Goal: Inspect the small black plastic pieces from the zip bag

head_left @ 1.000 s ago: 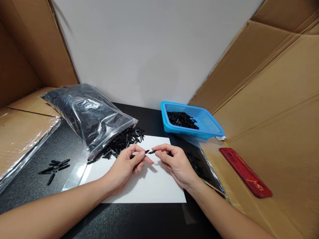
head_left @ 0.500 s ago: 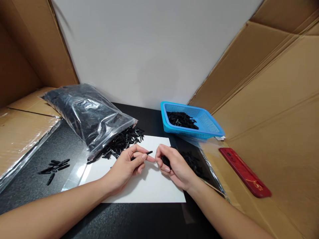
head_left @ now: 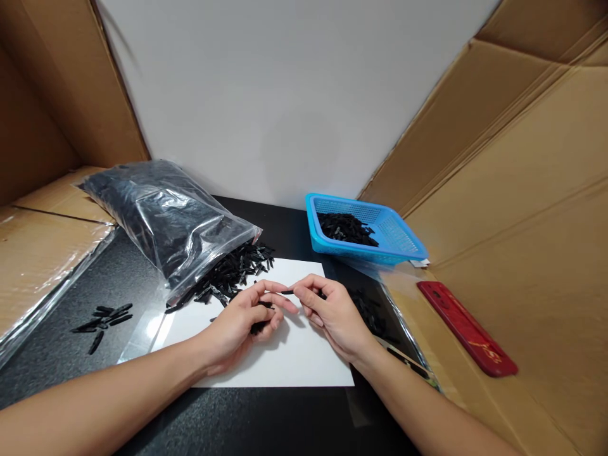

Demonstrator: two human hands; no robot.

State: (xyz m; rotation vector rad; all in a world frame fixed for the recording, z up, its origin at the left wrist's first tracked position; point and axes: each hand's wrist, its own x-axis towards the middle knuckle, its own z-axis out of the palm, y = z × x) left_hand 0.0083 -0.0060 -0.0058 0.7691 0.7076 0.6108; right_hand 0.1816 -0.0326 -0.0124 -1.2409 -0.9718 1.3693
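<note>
My left hand (head_left: 244,316) and my right hand (head_left: 332,313) meet over a white sheet of paper (head_left: 289,361). Together their fingertips pinch one small black plastic piece (head_left: 287,292) above the sheet. More black pieces show under the curled fingers of my left hand and in the palm of my right hand. Just left of my left hand, a pile of the same black pieces (head_left: 232,272) spills from the open mouth of a clear plastic bag (head_left: 161,218).
A blue basket (head_left: 399,244) holding black pieces stands behind my right hand. More pieces lie on the black table (head_left: 266,424) at right and in a small group (head_left: 104,316) at left. A red flat object (head_left: 468,329) rests on cardboard at right. Cardboard panels surround the table.
The hands first held two separate pieces tip to tip, then closed together; now one piece is pinched between both hands, and my left fingers have curled over more pieces.
</note>
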